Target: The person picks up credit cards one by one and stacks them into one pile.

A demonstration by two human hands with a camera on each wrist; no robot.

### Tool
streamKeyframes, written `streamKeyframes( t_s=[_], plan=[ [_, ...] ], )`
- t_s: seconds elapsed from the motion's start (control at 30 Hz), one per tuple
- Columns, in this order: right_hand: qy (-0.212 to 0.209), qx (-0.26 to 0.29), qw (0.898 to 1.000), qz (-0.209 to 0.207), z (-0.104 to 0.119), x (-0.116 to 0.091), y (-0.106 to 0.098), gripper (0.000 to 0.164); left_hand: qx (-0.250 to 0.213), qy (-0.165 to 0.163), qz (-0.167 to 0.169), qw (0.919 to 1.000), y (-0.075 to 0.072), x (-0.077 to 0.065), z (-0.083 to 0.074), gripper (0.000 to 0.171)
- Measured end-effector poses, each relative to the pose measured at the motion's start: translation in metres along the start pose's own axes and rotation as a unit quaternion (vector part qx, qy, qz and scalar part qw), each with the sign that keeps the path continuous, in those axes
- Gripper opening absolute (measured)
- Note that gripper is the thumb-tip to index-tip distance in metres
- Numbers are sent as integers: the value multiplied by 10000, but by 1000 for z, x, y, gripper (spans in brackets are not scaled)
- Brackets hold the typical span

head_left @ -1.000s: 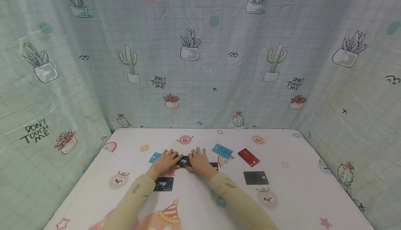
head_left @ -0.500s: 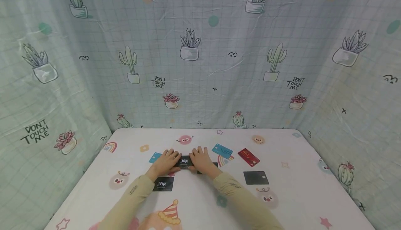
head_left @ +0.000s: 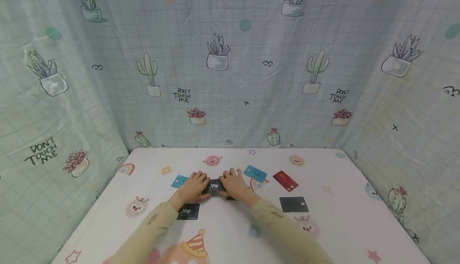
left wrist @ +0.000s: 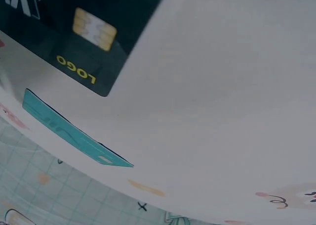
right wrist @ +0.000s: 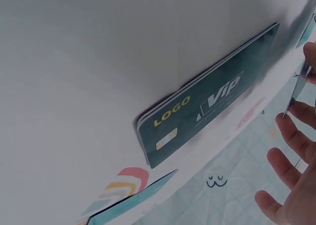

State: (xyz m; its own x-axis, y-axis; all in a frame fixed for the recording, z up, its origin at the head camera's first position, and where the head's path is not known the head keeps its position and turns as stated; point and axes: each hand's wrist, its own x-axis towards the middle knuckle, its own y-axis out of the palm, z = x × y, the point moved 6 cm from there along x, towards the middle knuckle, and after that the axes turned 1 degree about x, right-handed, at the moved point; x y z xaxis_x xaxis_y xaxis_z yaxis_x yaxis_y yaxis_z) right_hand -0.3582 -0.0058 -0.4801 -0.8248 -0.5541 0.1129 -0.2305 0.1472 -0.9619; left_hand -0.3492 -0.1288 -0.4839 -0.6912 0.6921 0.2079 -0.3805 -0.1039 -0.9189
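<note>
"Pale cloth printed with cacti (head_left: 237, 90) hangs behind the white counter (head_left: 341, 232). So how far has the work got?"

"As far as I can judge, partway: the held card (head_left: 215, 187) is in both hands, well to the left of the red card (head_left: 285, 181), and has not been let go."

"What are the fingers doing?"

"Grasping. Those of the left hand (head_left: 191, 188) pinch one short end of it, those of the right hand (head_left: 234, 186) the other."

"And what's left?"

"Hard to say; the other cards lie loose. One blue card (head_left: 255, 173) is just left of the red card, and a plain black card (head_left: 294, 204) lies on its near side. Far to its left are a second blue card (head_left: 180, 181), partly behind the left hand, and, nearer the person, a black Vip card (head_left: 189, 212). Between that one and the red card sits a dark card (right wrist: 207, 99), mostly under the right hand; its doubled edge suggests two stacked."

"How does the one being held look?"

"Black, with white 'Vip' lettering facing up toward the person. From the right wrist it's nearly edge-on, a thin sliver, so I can't tell whether it's one card or more."
</note>
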Motion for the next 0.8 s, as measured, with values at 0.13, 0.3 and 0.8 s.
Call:
streamKeyframes(
  t_s=[0.13,0.3,0.8],
  plan=[
    [-22,-109,9999,-91,-2,-4,-2,55,-39,-105,15,9999,-4,1,-2,57],
    [-66,-107,9997,-189,-6,-8,-2,55,4,-153,-19,9999,-9,1,-6,58],
    [-226,-315,9983,-437,-16,-28,-8,55,137,2,-285,9995,-16,-2,-21,68]
  ],
)
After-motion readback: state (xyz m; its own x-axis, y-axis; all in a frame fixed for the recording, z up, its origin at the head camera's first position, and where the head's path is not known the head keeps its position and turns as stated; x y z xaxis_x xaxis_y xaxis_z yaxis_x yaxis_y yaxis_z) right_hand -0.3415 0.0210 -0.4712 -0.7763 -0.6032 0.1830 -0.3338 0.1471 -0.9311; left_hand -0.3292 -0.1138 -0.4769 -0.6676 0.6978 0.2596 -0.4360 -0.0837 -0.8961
